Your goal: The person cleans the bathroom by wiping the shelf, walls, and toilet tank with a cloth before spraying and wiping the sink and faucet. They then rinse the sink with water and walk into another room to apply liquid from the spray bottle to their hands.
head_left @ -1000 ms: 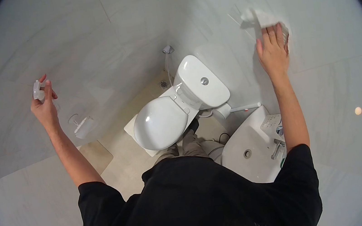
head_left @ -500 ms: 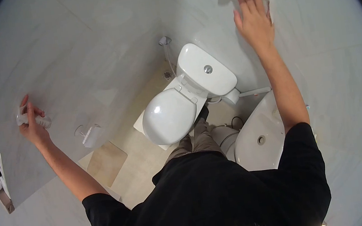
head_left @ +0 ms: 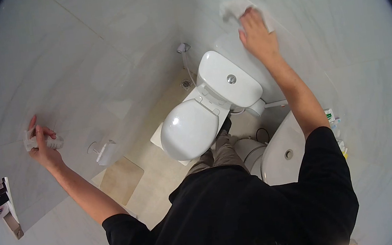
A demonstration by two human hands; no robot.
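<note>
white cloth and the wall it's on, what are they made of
The white crumpled cloth looks like soft matte fabric or perhaps paper, going by its folds. The pale grey wall looks like large smooth tiles, given thin joint lines.

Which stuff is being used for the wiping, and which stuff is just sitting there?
In use: white crumpled cloth, pressed to the grey tiled wall by the right hand; small clear spray bottle in the left hand.
Just sitting: white ceramic toilet; white round sink; beige floor mat.
</note>
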